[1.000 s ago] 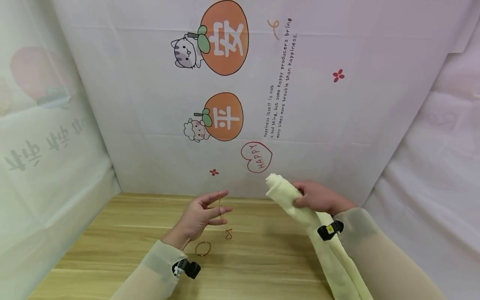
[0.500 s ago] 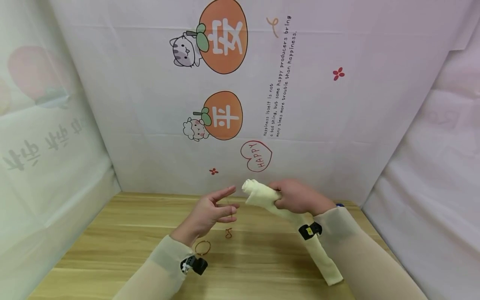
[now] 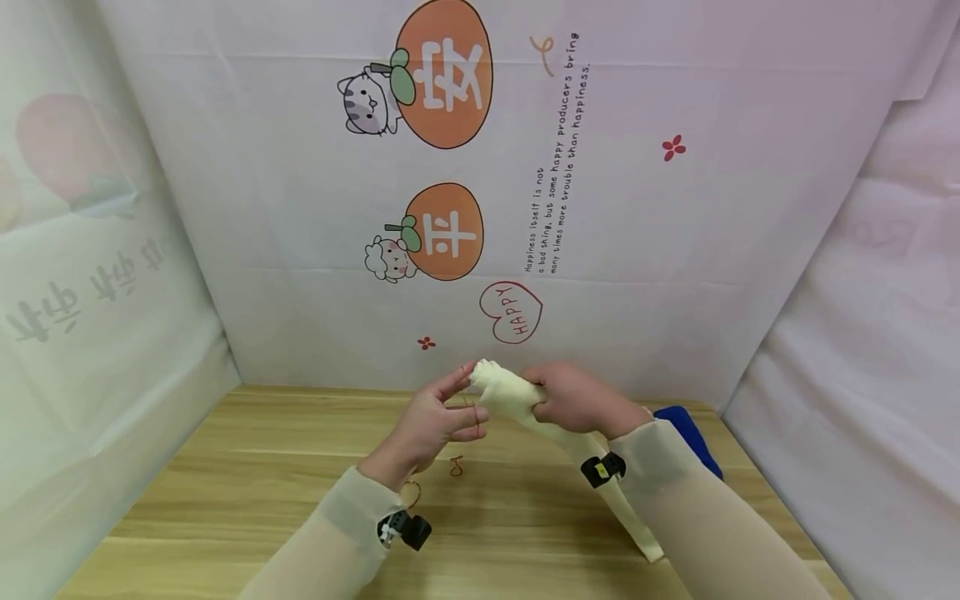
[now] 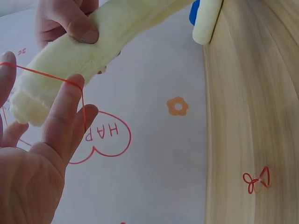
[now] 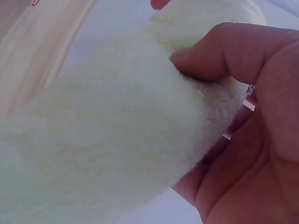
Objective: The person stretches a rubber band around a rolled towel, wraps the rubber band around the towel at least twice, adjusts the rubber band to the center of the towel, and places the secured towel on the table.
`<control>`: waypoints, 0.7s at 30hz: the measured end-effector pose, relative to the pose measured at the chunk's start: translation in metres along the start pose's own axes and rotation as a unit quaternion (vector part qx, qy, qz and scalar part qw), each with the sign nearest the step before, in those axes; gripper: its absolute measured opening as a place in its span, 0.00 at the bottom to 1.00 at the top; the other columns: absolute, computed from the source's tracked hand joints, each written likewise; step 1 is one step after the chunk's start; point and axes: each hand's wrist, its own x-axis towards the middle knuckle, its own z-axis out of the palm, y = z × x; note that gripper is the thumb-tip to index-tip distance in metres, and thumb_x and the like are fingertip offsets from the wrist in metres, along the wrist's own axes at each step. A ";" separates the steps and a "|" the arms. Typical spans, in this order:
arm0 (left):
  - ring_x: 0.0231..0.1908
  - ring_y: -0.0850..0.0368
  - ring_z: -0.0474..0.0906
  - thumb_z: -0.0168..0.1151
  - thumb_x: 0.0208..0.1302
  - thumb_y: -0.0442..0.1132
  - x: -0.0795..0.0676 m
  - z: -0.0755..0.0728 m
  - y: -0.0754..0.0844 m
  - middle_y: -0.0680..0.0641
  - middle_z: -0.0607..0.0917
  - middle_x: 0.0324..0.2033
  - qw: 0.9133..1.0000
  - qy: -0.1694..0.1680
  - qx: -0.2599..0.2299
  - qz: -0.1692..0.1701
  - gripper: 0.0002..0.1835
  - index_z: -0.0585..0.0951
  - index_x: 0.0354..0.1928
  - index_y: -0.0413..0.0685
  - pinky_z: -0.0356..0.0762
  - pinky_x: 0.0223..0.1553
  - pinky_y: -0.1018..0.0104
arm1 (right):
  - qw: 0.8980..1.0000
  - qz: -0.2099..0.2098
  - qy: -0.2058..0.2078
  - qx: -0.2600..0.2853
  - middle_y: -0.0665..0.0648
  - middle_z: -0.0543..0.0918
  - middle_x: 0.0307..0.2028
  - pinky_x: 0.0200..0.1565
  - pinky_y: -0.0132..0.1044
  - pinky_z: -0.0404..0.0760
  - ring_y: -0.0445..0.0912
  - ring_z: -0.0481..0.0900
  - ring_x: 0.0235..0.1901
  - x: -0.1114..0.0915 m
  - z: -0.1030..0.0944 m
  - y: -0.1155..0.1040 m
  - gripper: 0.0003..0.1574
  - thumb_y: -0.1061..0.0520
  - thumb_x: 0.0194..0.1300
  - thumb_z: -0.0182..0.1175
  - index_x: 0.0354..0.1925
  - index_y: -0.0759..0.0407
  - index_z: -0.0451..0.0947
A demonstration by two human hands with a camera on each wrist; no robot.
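Observation:
My right hand [image 3: 576, 402] grips a pale yellow rolled towel [image 3: 506, 393] near one end, thumb on top and fingers beneath. The towel's long tail hangs down to the right toward the tabletop. My left hand [image 3: 431, 423] has its fingers spread, with a thin red rubber band [image 4: 44, 74] stretched around them. In the left wrist view the towel's rolled end [image 4: 30, 105] lies right at those spread fingers, behind the band. The right wrist view shows the thumb [image 5: 201, 63] pressing into the fluffy towel.
On the wooden table [image 3: 285, 483] lie a twisted red rubber band [image 3: 456, 466] and a round loop [image 3: 411, 493] partly behind the left wrist. A blue cloth [image 3: 690, 437] sits by the right forearm. Printed white sheeting [image 3: 600, 208] hangs at the back and both sides.
My right hand has carried the towel leftward, bringing its rolled end to the left fingers. My left hand has moved slightly right with the band. More of the blue cloth shows.

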 end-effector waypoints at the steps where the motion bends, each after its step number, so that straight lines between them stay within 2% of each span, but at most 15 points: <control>1: 0.51 0.42 0.80 0.70 0.60 0.27 0.000 0.001 0.000 0.38 0.58 0.73 1.000 0.001 0.000 0.001 0.45 0.62 0.76 0.56 0.82 0.44 0.52 | 1.000 0.000 -0.001 0.002 0.46 0.77 0.28 0.32 0.40 0.74 0.44 0.73 0.28 0.001 0.001 0.000 0.15 0.67 0.53 0.65 0.37 0.50 0.78; 7: 0.45 0.41 0.82 0.71 0.59 0.27 0.002 0.003 0.000 0.39 0.57 0.73 1.000 -0.007 0.005 0.007 0.46 0.62 0.76 0.59 0.83 0.43 0.51 | 1.000 -0.011 -0.011 0.001 0.44 0.78 0.28 0.32 0.41 0.74 0.44 0.73 0.28 0.004 0.009 -0.001 0.15 0.66 0.54 0.67 0.38 0.50 0.81; 13: 0.48 0.39 0.81 0.72 0.59 0.28 0.003 0.005 -0.001 0.38 0.59 0.72 1.000 -0.012 0.015 -0.002 0.46 0.63 0.76 0.60 0.83 0.43 0.50 | 0.999 -0.032 -0.021 -0.004 0.43 0.77 0.27 0.31 0.40 0.73 0.44 0.72 0.28 0.004 0.014 -0.002 0.17 0.69 0.53 0.66 0.38 0.49 0.83; 16: 0.49 0.41 0.80 0.72 0.59 0.28 0.002 0.006 -0.001 0.36 0.61 0.71 1.000 -0.013 0.023 -0.007 0.44 0.65 0.75 0.58 0.83 0.43 0.50 | 0.998 -0.049 -0.021 -0.015 0.43 0.78 0.27 0.30 0.40 0.73 0.44 0.71 0.27 0.003 0.016 -0.004 0.18 0.70 0.51 0.66 0.36 0.49 0.83; 21: 0.46 0.47 0.80 0.73 0.58 0.28 0.001 0.006 0.000 0.36 0.65 0.69 0.998 -0.017 0.051 -0.016 0.41 0.69 0.73 0.54 0.83 0.42 0.52 | 0.998 -0.041 -0.027 -0.028 0.42 0.77 0.27 0.31 0.41 0.71 0.46 0.70 0.30 0.000 0.018 -0.010 0.19 0.68 0.52 0.67 0.38 0.47 0.83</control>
